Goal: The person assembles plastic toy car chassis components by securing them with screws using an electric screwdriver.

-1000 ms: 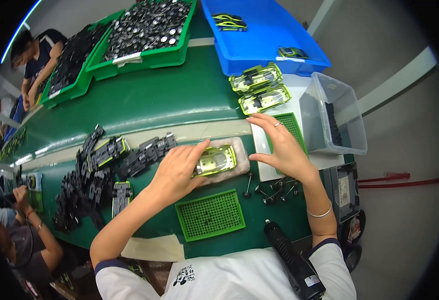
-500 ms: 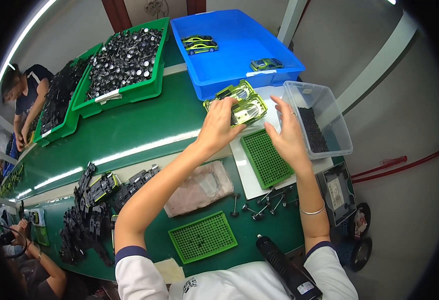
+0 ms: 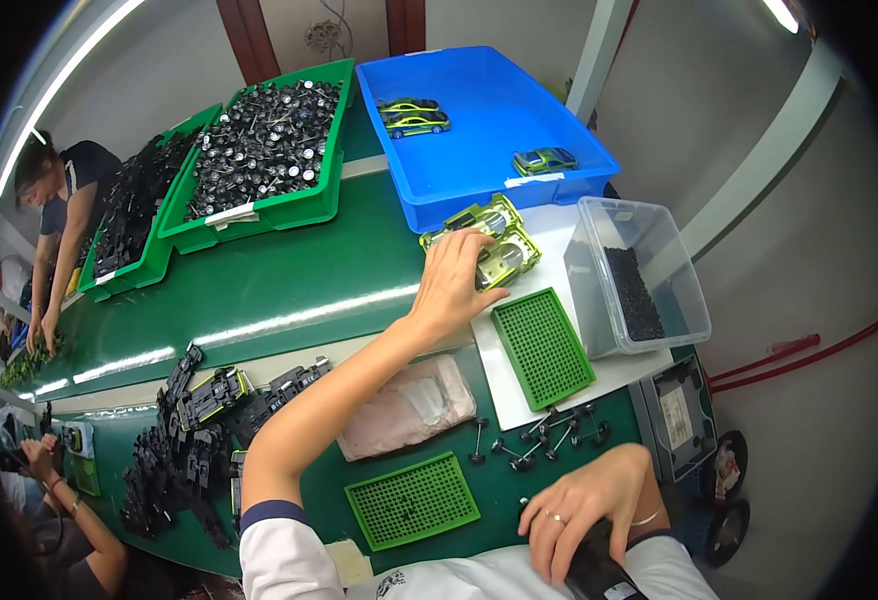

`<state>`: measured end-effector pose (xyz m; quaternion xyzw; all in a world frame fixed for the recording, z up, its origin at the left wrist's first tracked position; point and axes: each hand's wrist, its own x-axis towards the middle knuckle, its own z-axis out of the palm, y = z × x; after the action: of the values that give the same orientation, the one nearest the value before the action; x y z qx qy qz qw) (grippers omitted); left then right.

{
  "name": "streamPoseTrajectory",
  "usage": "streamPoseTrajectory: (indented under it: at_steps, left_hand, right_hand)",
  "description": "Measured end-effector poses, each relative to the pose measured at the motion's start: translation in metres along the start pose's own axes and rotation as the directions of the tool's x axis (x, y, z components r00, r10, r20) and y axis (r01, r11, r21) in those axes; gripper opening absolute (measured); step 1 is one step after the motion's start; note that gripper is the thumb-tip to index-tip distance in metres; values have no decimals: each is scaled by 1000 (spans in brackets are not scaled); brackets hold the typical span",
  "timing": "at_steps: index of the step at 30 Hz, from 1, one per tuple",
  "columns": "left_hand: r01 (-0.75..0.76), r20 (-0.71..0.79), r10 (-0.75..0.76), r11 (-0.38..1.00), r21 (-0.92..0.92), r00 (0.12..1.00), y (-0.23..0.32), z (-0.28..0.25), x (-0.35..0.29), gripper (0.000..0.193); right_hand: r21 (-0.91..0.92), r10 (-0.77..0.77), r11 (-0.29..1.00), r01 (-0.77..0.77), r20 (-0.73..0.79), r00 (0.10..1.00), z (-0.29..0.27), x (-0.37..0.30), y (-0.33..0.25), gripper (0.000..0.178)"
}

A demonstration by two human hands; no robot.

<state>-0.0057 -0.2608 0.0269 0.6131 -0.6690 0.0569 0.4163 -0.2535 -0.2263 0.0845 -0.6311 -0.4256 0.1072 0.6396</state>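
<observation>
My left hand (image 3: 451,282) has its fingers and thumb closed on lime-green toy car shells (image 3: 511,257), which lie with their hollow insides up at the front of the blue bin. At the near edge, my right hand (image 3: 591,500) curls over a black electric screwdriver (image 3: 599,572), its thumb and fingers on either side of the tool. Most of the screwdriver is hidden by the hand. Beside the right hand lie several black wheel axles (image 3: 549,436). A green perforated tray (image 3: 544,350) sits on a white board (image 3: 499,385) near my left hand.
Finished toy cars (image 3: 417,122) are in the blue bin (image 3: 479,190). A clear box (image 3: 649,345) holds small black parts. Green bins of wheels (image 3: 259,150) stand far left. Black chassis (image 3: 174,450) are piled left, near another green tray (image 3: 414,500). A co-worker (image 3: 64,200) reaches across the bench.
My right hand has moved from beside the car shells down to the screwdriver at the near edge. My left hand stays on the shells. The view has shifted slightly.
</observation>
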Motion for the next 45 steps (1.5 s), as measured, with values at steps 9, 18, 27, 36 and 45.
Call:
streamPoseTrajectory:
  at_steps: [9,18,27,36,45]
  left_hand:
    - [10,30,-20,948,318,999,-117,-6,154,53]
    - [182,294,-554,648,740,778,-241,30,250,120]
    - [60,461,-556,681,730,692,-236,22,240,124]
    - [-56,548,-319,827,559,773,-123,12,152,91]
    - [-154,606,-162,887,435,779,-132,16,151,45]
  right_hand:
    - [268,-291,914,304,-89,953,8,0,44,41]
    - [296,-360,851,433,-270,893,37,-33,75,50]
    - [299,-432,764,571,-421,798,17,-32,66,47]
    - [351,-421,807,475,-222,879,0,-18,43,35]
    - [329,-311,865,379,-242,919,7,-21,49,23]
